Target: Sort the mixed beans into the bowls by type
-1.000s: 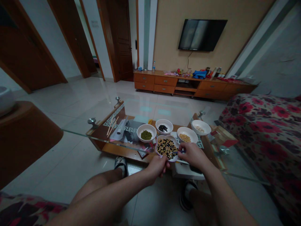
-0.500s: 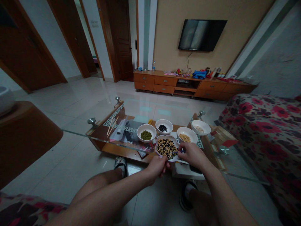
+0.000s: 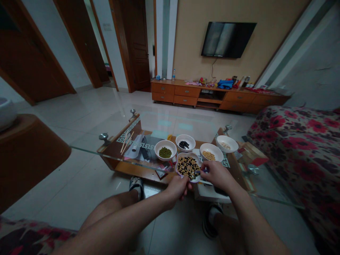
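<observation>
A scalloped white dish (image 3: 188,166) with mixed black, tan and a few green beans sits at the near edge of the glass table. My left hand (image 3: 179,187) is closed on its near rim. At its right side my right hand (image 3: 214,173) pinches a small purple utensil (image 3: 203,171), whose tip is among the beans. Behind the dish are a bowl of green beans (image 3: 165,152), a bowl of black beans (image 3: 184,144) and a bowl of tan beans (image 3: 209,155). Farther right, a bowl (image 3: 225,145) holds pale pieces.
Chopsticks (image 3: 126,142) lie at the left of the glass table (image 3: 87,150). Papers and boxes show under the glass. A floral sofa (image 3: 300,141) is at the right, a brown stool (image 3: 32,148) at the left. My knees are below the table edge.
My right hand has shifted very slightly at the dish's right side. My left hand keeps its hold on the rim, and the bowls stay in place.
</observation>
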`<state>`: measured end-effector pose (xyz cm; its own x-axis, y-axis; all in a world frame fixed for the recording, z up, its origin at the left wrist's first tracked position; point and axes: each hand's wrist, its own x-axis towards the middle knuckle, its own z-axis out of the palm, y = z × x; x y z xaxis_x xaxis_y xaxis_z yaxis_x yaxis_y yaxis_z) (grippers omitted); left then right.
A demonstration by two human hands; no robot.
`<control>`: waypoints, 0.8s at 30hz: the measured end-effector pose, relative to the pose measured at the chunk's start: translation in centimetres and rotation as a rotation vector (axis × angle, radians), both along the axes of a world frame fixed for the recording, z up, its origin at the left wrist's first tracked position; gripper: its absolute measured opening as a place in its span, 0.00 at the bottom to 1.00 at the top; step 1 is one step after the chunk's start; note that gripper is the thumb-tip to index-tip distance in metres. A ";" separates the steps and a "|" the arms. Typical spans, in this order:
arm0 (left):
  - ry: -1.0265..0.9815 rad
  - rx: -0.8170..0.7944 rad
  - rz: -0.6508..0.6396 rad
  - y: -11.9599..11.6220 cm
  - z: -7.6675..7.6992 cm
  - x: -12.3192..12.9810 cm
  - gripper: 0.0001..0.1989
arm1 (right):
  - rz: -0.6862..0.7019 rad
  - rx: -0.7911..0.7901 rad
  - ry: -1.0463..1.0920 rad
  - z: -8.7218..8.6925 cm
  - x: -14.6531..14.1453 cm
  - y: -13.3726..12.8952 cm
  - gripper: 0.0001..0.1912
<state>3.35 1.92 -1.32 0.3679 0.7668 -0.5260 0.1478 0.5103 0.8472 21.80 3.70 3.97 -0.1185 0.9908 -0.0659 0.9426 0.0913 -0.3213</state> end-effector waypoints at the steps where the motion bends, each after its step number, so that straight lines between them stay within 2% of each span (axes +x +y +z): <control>1: 0.002 -0.001 0.000 0.0 0.0 0.0 0.16 | -0.001 -0.006 -0.003 0.0 0.0 0.0 0.07; 24: 0.021 -0.009 0.013 -0.1 0.3 0.1 0.17 | 0.014 0.042 0.023 0.0 0.0 0.4 0.09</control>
